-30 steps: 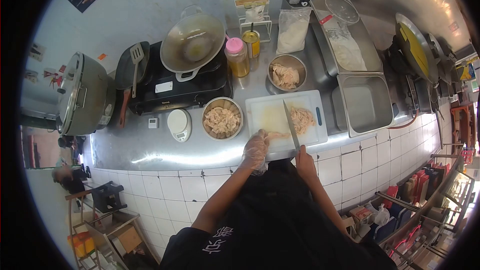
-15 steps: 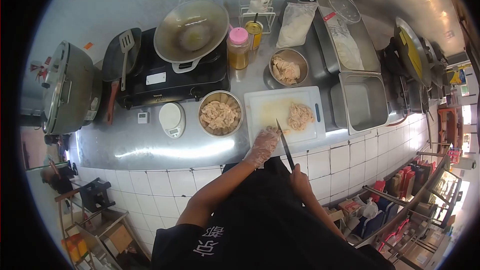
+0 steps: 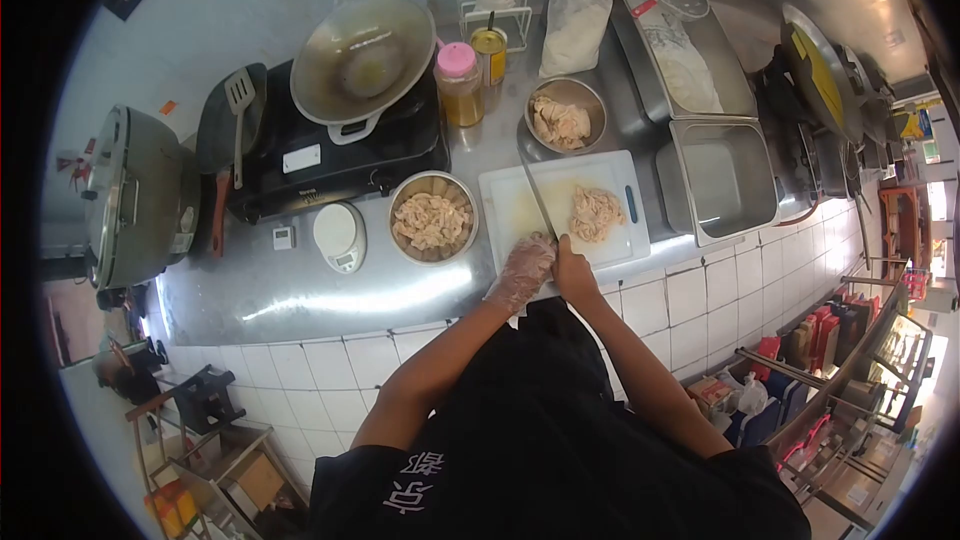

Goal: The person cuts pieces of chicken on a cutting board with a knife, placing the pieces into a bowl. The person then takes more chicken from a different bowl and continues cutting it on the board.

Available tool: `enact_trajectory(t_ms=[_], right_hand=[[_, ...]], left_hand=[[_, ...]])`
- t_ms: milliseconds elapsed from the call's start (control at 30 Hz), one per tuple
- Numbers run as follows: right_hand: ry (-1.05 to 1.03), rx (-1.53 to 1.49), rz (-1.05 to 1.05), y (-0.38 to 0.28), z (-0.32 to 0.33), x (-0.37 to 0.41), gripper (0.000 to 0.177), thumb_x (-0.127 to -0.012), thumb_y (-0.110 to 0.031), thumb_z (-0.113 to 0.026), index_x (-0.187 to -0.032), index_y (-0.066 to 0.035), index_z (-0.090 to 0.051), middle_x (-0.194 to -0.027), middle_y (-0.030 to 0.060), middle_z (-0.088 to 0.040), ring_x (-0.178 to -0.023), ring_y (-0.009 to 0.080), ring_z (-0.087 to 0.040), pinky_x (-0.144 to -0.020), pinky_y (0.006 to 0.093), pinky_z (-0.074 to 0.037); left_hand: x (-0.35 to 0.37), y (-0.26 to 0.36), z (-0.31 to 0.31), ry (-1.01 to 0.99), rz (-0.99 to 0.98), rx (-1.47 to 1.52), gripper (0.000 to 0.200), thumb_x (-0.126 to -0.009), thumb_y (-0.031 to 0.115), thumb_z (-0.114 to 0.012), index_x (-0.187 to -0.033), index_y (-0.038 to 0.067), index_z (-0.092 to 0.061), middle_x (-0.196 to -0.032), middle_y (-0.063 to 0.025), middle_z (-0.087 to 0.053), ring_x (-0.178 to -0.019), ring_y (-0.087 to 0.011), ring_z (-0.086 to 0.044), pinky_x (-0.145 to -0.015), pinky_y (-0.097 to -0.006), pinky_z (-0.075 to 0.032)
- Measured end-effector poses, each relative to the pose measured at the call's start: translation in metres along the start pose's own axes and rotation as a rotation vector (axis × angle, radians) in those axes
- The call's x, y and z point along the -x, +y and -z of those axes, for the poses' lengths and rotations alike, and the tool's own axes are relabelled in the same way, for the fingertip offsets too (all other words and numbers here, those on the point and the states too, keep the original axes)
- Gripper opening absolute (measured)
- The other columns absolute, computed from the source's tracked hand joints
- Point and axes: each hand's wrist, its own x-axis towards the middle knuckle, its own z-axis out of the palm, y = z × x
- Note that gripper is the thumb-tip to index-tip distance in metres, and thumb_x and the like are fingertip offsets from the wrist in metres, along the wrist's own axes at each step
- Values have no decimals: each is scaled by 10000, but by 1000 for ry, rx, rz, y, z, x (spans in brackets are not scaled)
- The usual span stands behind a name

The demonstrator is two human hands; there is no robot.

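My right hand [image 3: 573, 272] is closed round the handle of a kitchen knife [image 3: 538, 196], whose blade points away from me over the white cutting board [image 3: 505, 202]. Beside it, my left hand [image 3: 527, 268], in a clear plastic glove, rests at the board's near left edge with its fingers curled against the blade's lower part. Whatever lies under those fingers is hidden. A heap of pale raw meat strips [image 3: 597, 214] lies on the board's right half. Left of the board stands a steel bowl of cut meat pieces [image 3: 432, 221]; behind it, another bowl holds larger meat pieces [image 3: 561, 124].
A white kitchen scale [image 3: 340, 237] and small timer [image 3: 284, 238] stand left. Behind them are a gas stove [image 3: 335, 172] with a wok [image 3: 363, 65], and a pink-lidded jar [image 3: 460, 90]. Steel pans [image 3: 725, 185] and a bag of white powder [image 3: 578, 30] are at right.
The knife has swung from pointing toward me to lying lengthwise over the board, tip away. My right hand has moved up beside my left hand. The view has shifted slightly.
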Motion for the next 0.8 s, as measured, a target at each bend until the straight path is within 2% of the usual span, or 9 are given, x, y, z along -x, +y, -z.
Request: enact_trajectory(t_ms=[167, 267, 367, 433, 500, 600, 667, 767, 800], right_hand=[[-53, -12, -42, 8, 12, 45, 402, -979, -182, -507, -1311, -2, -369, -782, 362, -641, -784, 564, -635, -708, 666, -476], [-94, -8, -4, 36, 16, 71, 419, -990, -197, -501, -1335, -1, -364, -788, 358, -644, -790, 563, -637, -707, 668, -477], [-67, 60, -22, 39, 40, 76, 382, -1001, -199, -502, -1307, -2, -386, -785, 345, -647, -785, 560, -636, -699, 668, -475], [-17, 52, -37, 39, 48, 74, 328, -1008, -198, -501, -1260, -9, -409, -779, 337, -648, -777, 557, -634, -692, 665, -473], [50, -34, -29, 36, 50, 68, 267, -1014, -195, -499, -1203, -19, -432, -769, 332, -647, -766, 553, -633, -685, 662, -473], [-19, -78, 133, 22, 51, 80, 218, -1016, -204, -500, -1137, -34, -437, -752, 323, -646, -747, 548, -635, -681, 660, -473], [-129, -27, 120, 34, 35, 86, 227, -1013, -203, -503, -1149, -35, -434, -741, 319, -645, -740, 547, -636, -678, 659, -476], [-208, 49, 64, 42, 32, 100, 241, -1002, -207, -513, -1152, -37, -430, -738, 314, -648, -743, 545, -642, -673, 663, -476], [-218, 71, 37, 44, 32, 105, 246, -998, -210, -517, -1151, -38, -429, -740, 313, -649, -747, 544, -644, -672, 665, -475]], left_hand=[[1, 0, 21, 23, 65, 130, 174, -897, 159, -579, -1002, 47, -659, -988, -156, -653, -952, -351, -629, -845, -467, -502], [14, 28, 53, 306, 176, -1, 212, -872, 198, -626, -1004, 34, -652, -984, -199, -646, -929, -374, -633, -845, -476, -511], [35, 5, 19, 13, 391, -82, 296, -853, 232, -662, -1066, 28, -647, -1019, -224, -637, -942, -385, -630, -864, -481, -514], [42, 8, 24, 15, 410, -29, 303, -852, 231, -661, -1072, 24, -647, -996, -225, -634, -943, -385, -631, -859, -485, -515], [43, 10, 29, 9, 409, -17, 303, -855, 228, -658, -1077, 22, -647, -980, -221, -632, -944, -382, -633, -856, -488, -515], [43, 13, 35, -21, 370, -50, 299, -864, 219, -650, -1086, 19, -639, -974, -202, -635, -940, -373, -633, -847, -482, -516], [45, 14, 39, -42, 337, -61, 304, -874, 210, -647, -1101, 10, -623, -980, -182, -642, -934, -363, -627, -835, -472, -517], [42, 22, 47, 162, 228, -66, 238, -916, 196, -611, -1074, 20, -638, -984, -175, -644, -931, -352, -631, -836, -457, -523], [40, 20, 43, 151, 229, -76, 217, -929, 194, -599, -1060, 26, -643, -985, -167, -645, -935, -342, -631, -838, -451, -526]])
